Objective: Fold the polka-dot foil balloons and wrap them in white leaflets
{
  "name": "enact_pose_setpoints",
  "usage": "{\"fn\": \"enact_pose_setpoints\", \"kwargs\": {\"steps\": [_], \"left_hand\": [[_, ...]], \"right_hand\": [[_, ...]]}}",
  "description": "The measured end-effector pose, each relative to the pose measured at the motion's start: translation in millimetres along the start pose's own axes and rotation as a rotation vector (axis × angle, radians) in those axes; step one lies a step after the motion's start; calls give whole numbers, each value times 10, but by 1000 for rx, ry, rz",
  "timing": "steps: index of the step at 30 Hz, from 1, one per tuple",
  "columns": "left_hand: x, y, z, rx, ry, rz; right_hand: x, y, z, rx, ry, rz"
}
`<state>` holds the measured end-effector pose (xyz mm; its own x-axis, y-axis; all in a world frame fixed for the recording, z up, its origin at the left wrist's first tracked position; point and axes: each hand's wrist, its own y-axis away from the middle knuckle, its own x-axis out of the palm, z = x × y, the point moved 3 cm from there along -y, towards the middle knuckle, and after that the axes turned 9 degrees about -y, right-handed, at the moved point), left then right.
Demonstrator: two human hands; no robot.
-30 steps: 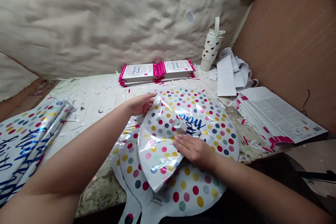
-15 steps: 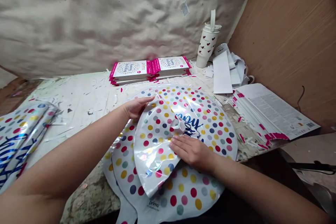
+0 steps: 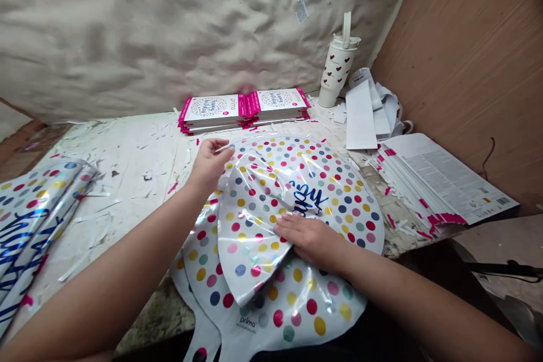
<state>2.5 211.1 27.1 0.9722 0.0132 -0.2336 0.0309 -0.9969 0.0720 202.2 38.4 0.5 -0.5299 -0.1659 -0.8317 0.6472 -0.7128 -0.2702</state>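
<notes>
My left hand [image 3: 207, 165] is raised at the far edge of a polka-dot foil balloon [image 3: 322, 181], its fingers curled, with a thin white strip [image 3: 223, 148] showing at the fingertips. My right hand [image 3: 311, 240] lies flat on a folded-over flap of foil [image 3: 250, 232], which has dots and blue lettering. That flap covers part of the lettering. Beneath these layers, a second dotted foil balloon [image 3: 297, 308] spreads toward the near table edge, with its tail [image 3: 203, 339] hanging down. The printed word "prima" shows on the foil.
Stacks of pink-edged packaged cards [image 3: 244, 112] stand behind the balloons on a scrap-strewn table [image 3: 127, 153]. Flat foil balloons [image 3: 38, 220] lie at left. A heart-patterned white tumbler [image 3: 337, 70], white paper pieces [image 3: 360, 116] and a pile of printed sheets [image 3: 441, 178] sit at right.
My left hand has lifted off the foil and moved back and left, with its fingers curling. The crumpled fold under my right hand has flattened, showing more blue lettering.
</notes>
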Motion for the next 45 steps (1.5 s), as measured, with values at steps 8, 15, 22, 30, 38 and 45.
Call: {"fn": "enact_pose_setpoints", "kwargs": {"steps": [8,15,22,30,38,45], "left_hand": [[-340,959,-509,488,-249,-48],[-100,2111,-174,1187,-867,501],[-24,2276,-161,1216,-876,322],[801,983,17,832,-1144,535],[825,482,59,633,-1302,776],[1142,1195,169,916,-1121,810]], "right_hand": [[-200,-115,-16,64,-176,318],[-22,2,82,81,-33,218],[-78,-26,-65,406,-675,-379],[-208,207,-744,817,-1337,-1465],[-441,427,-1125,929,-1448,-1409],[-673,450,-1273,942,-1336,-1441]]}}
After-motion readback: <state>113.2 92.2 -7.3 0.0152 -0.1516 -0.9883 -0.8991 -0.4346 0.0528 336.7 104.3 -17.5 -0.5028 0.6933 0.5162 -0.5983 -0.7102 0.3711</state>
